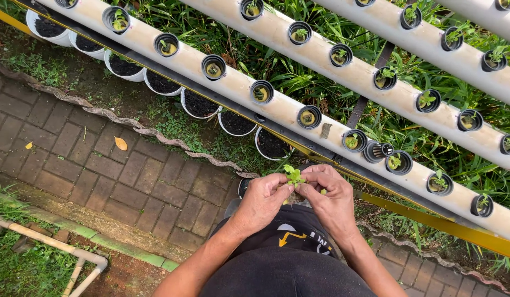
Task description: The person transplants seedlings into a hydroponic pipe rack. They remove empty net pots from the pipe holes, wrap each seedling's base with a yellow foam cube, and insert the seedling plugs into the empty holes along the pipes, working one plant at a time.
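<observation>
Just below the lowest white pipe (277, 107), both hands meet over a small green seedling (292, 175). Left hand (261, 199) curls half-closed, its fingertips pinching the seedling's base; right hand (330, 197) closes likewise from the other side, fingers bent inward on it. Black net cups (401, 163) with sprouts sit along the pipe, and brick paving (101, 170) lies beneath.

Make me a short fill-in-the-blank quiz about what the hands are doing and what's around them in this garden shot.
1. Both hands, left hand and right hand, hold a small green ____ between them.
2. The black net cups sit in holes along a white ____.
3. The path at lower left is paved with ____.
4. A single yellow ____ lies on that path.

Missing words: seedling; pipe; bricks; leaf
</observation>
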